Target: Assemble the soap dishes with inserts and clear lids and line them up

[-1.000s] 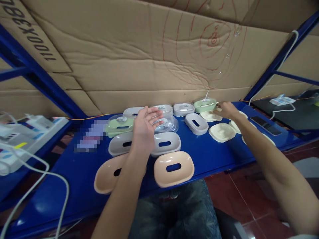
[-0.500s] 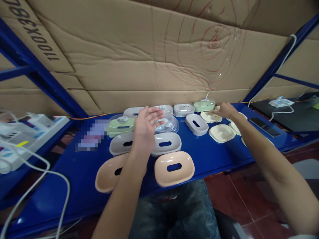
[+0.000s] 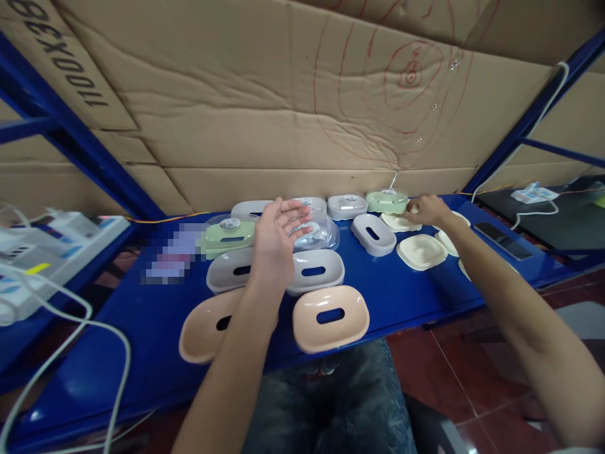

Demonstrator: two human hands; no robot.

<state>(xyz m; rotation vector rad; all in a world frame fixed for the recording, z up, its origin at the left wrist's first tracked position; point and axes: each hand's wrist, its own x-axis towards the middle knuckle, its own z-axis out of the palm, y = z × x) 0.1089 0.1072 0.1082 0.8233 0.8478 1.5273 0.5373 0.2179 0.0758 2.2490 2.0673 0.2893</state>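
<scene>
A blue counter (image 3: 406, 296) carries two peach trays (image 3: 331, 318) at its near edge, grey trays (image 3: 316, 271) behind them, cream lids (image 3: 420, 251) to the right, and green boxes (image 3: 386, 200) by the cardboard.

a pixelated patch (image 3: 172, 255) on the blue worktop (image 3: 401, 296) blurs whatever lies there, left of the green dish (image 3: 229, 236). the left forearm covers part of the near-left peach tray (image 3: 203, 328) and of the grey tray (image 3: 231, 271) behind it. the left hand (image 3: 276, 243) hides much of the clear lid (image 3: 319, 233). the right hand (image 3: 425, 210) covers part of a cream insert (image 3: 399, 222); whether its fingers grip it cannot be told. further cream inserts (image 3: 444, 239) lie partly behind the right forearm. labels on the far lids (image 3: 347, 205) are too small to read. the printed lettering (image 3: 57, 57) on the cardboard is cut off at the upper-left edge. the white cable (image 3: 70, 328) runs off the lower-left edge.
</scene>
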